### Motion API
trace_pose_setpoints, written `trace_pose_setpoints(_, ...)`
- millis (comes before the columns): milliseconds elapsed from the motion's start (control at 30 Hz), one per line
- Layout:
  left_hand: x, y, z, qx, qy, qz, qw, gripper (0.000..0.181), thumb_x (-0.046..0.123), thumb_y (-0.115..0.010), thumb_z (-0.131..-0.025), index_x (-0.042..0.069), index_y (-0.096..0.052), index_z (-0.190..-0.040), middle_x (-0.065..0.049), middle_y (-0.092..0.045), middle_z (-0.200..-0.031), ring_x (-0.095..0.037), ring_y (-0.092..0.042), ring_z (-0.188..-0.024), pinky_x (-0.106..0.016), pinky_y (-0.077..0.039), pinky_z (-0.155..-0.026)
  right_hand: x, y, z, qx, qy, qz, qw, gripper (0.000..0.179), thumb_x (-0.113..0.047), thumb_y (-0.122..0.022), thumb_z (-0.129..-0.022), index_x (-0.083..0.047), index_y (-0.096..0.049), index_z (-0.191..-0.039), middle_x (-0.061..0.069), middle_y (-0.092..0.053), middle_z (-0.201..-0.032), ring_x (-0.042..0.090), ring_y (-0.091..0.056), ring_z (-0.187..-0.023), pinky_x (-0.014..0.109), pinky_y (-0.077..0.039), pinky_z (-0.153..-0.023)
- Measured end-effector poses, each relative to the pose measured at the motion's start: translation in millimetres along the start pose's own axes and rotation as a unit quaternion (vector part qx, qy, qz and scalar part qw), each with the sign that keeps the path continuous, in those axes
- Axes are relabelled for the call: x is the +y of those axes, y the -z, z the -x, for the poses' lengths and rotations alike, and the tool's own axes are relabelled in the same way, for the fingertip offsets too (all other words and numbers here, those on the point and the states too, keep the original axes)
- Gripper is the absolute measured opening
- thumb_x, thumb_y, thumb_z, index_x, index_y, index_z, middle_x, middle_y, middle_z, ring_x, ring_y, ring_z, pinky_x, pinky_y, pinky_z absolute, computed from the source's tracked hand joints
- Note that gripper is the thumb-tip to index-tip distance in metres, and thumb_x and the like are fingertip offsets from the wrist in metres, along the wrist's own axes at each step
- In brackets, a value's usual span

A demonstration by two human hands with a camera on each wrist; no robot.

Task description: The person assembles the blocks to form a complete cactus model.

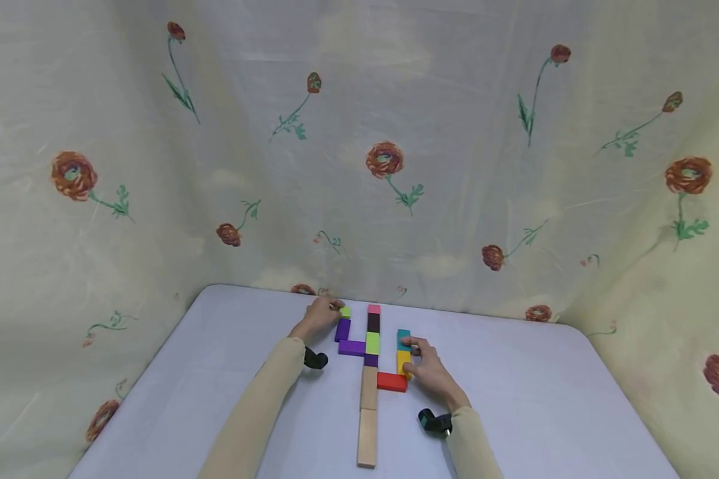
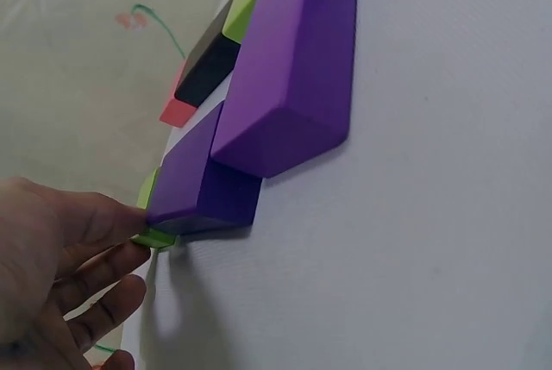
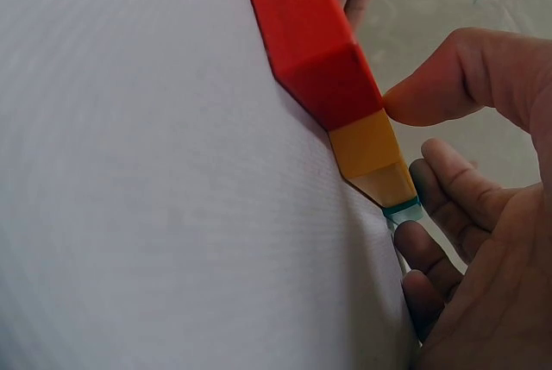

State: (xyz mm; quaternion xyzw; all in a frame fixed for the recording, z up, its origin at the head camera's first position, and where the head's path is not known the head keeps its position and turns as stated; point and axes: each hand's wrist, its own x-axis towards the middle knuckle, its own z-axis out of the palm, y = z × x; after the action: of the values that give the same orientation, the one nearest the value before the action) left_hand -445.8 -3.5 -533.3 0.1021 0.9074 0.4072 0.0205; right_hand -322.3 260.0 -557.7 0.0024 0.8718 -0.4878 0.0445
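Note:
At the far left of the block layout, my left hand (image 1: 319, 317) pinches a small lime green block (image 1: 345, 313) between thumb and finger. That block touches the end of a purple block (image 2: 194, 172), its other fingers spread loosely beside it. On the other side, my right hand (image 1: 433, 372) has its thumb against the yellow block (image 1: 403, 359) near the red block (image 1: 391, 381). Its index finger touches the teal block (image 1: 404, 334). The right wrist view shows the teal block mostly hidden behind the yellow one.
Wooden blocks (image 1: 367, 439) form a stem up the middle of the white table (image 1: 515, 412). Above them run a dark purple block (image 1: 371, 360), a lime block (image 1: 373, 343), a black block (image 1: 373, 323) and a pink block (image 1: 374, 309). Another purple block (image 1: 352, 348) branches left. Flowered cloth (image 1: 443, 199) hangs behind.

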Motion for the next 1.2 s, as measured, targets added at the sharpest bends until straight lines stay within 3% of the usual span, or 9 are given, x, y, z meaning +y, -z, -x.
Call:
trace_pose_setpoints(333, 1.3, -2.7, -2.4, -0.008, 0.007, 0.003, 0.9999, 0.024, 0.01, -0.059, -0.088, 0.008, -0.071, -0.108, -0.008, -0.071, -0.106, -0.025, -0.06, -0.103, -0.053, -0.031, -0.103, -0.1, -1.5, -0.5, -0.001, 0.001, 0.002, 1.0, 0.053, -0.007, -0.062, -0.086, -0.015, -0.046, -0.135, 0.016, -0.038, -0.142, 0.035, -0.034, -0.132, 0.062, -0.024, -0.11)
trace_pose_setpoints(933, -2.9, 1.0, 0.7, -0.017, 0.007, -0.003, 0.9998, 0.025, 0.011, -0.058, -0.089, 0.008, -0.068, -0.111, -0.008, -0.068, -0.108, -0.026, -0.059, -0.104, -0.056, -0.028, -0.105, 0.3, -4.1, -2.4, -0.002, -0.014, -0.004, 0.9999, 0.054, -0.007, -0.063, -0.085, -0.016, -0.046, -0.135, 0.016, -0.037, -0.142, 0.035, -0.034, -0.132, 0.062, -0.024, -0.11)
trace_pose_setpoints(1200, -8.1, 0.0, -0.2, -0.033, -0.003, 0.029, 0.999, 0.03, 0.009, -0.058, -0.088, 0.005, -0.065, -0.118, -0.012, -0.065, -0.113, -0.024, -0.06, -0.103, -0.042, -0.048, -0.091, 2.3, -0.9, -2.0, 0.001, 0.003, -0.004, 1.0, 0.052, -0.007, -0.063, -0.084, -0.014, -0.047, -0.134, 0.017, -0.04, -0.139, 0.036, -0.036, -0.129, 0.061, -0.027, -0.108)
